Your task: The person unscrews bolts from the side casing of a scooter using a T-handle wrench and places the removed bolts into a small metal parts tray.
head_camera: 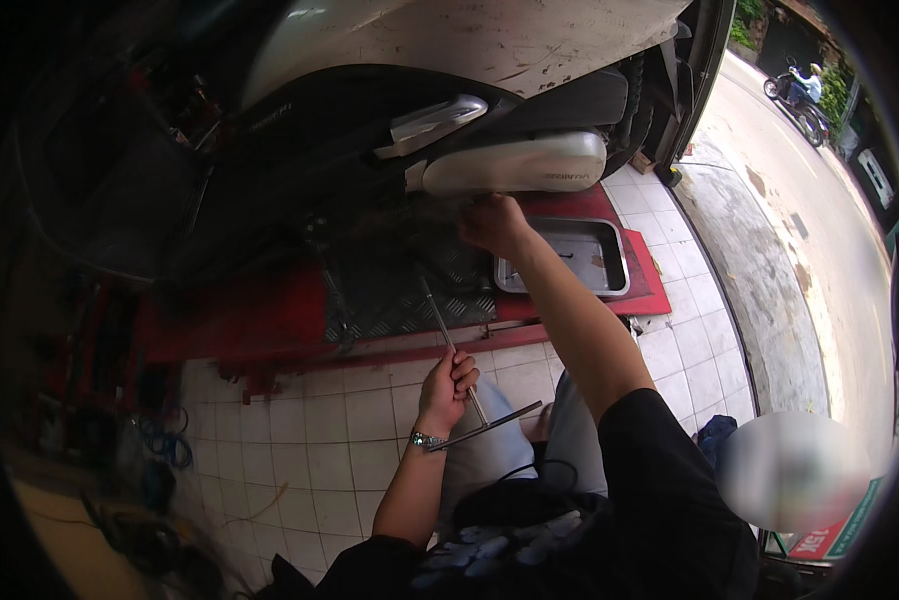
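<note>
My left hand (pixel 449 386) is closed around the shaft of a metal T-handle wrench (pixel 440 319). Its crossbar (pixel 485 426) lies towards me, over my thigh, and its far end points at the dark underside of a motor scooter (pixel 329 142). My right hand (pixel 494 225) reaches up under the scooter's silver muffler cover (pixel 517 163). The fingers of that hand are in shadow, so what they touch or hold is hidden. Below and to the right of that wrist sits a rectangular metal tray (pixel 618 281) with a small dark item in it.
The scooter stands over a red lift platform (pixel 254 319) with a black tread plate (pixel 404 300). White tiles (pixel 307 420) cover the floor. A blue coiled hose (pixel 168 442) lies at the left. Outside at the right, a person on a motorbike (pixel 798 101) is on the road.
</note>
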{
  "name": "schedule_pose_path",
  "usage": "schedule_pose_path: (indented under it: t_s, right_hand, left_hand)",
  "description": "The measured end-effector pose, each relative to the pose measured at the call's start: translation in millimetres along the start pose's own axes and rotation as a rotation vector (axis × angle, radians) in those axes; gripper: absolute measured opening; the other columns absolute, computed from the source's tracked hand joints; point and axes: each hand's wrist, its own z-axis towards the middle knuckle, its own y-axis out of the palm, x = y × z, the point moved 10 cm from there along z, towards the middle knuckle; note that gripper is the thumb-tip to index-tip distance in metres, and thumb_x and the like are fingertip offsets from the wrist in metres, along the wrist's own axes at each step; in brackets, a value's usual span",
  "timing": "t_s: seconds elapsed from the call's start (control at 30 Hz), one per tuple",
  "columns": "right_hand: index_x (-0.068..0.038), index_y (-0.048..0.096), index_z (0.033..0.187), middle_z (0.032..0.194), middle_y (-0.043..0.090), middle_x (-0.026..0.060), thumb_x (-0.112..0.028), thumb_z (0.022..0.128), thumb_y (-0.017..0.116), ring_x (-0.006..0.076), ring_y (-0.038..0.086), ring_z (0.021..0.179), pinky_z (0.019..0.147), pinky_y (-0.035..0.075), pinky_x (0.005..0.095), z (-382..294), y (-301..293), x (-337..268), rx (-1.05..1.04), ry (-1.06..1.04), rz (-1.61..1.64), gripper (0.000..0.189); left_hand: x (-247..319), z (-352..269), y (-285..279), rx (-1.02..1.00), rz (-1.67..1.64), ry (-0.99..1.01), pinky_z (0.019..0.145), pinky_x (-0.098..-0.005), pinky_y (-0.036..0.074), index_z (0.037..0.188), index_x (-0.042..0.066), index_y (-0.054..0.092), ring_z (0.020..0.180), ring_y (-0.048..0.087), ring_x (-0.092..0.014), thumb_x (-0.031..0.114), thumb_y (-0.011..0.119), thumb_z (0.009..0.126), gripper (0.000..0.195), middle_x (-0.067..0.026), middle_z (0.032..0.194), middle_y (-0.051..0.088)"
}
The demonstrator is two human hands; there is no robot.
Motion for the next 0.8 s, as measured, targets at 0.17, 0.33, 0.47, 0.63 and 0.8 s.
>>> schedule_pose_path:
  t_s: [0.17,0.33,0.47,0.63,0.8]
  right_hand:
    - [-0.006,0.057,0.118,0.111,0.061,0.0108,-0.029,0.1,0.041,0.0237,0.06,0.099,0.084,0.051,0.0402,14.3,-15.1,20.3,0.161,0.033,0.183,0.034]
    - [-0.006,0.057,0.117,0.107,0.062,0.011,-0.023,0.098,0.044,0.022,0.061,0.091,0.076,0.052,0.0354,-37.9,70.5,3.5,0.29,0.191,0.487,0.029]
    - [-0.006,0.055,0.116,0.1,0.062,0.0093,-0.018,0.097,0.048,0.0196,0.062,0.087,0.074,0.053,0.0352,-40.7,36.4,-27.5,0.488,0.045,0.432,0.024]
    - [-0.007,0.054,0.116,0.098,0.062,0.0089,-0.01,0.094,0.052,0.0176,0.063,0.083,0.066,0.053,0.0328,-45.7,47.3,-11.2,0.552,0.097,0.368,0.022]
    - [-0.005,0.054,0.116,0.098,0.061,0.0093,-0.011,0.094,0.051,0.0207,0.062,0.083,0.072,0.054,0.0373,-16.9,42.5,1.1,0.298,0.085,0.473,0.023]
  left_hand:
    - [10.5,1.2,-11.0,0.026,-0.048,0.051,0.037,-0.0189,0.02,0.083,0.017,0.046,0.051,0.029,-0.004,0.038,0.045,0.106,0.031,0.007,0.064,0.03]
    - [9.1,-2.5,-29.3,0.06,-0.103,0.045,0.037,-0.018,0.02,0.083,0.017,0.046,0.051,0.028,-0.003,0.036,0.044,0.106,0.03,0.0079,0.064,0.029]
    - [-6.5,-6.2,-11.5,0.072,-0.168,0.01,0.038,-0.0173,0.02,0.083,0.017,0.047,0.05,0.028,-0.002,0.033,0.043,0.106,0.029,0.0085,0.064,0.03]
    - [-20.6,-8.4,-3.6,-0.005,-0.401,-0.019,0.038,-0.0183,0.021,0.083,0.016,0.048,0.05,0.026,-0.003,0.034,0.043,0.107,0.03,0.0072,0.064,0.029]
    - [-27.9,-11.1,-28.0,0.103,-0.191,-0.029,0.041,-0.0199,0.02,0.082,0.018,0.047,0.051,0.026,-0.004,0.034,0.044,0.106,0.03,0.0085,0.063,0.029]
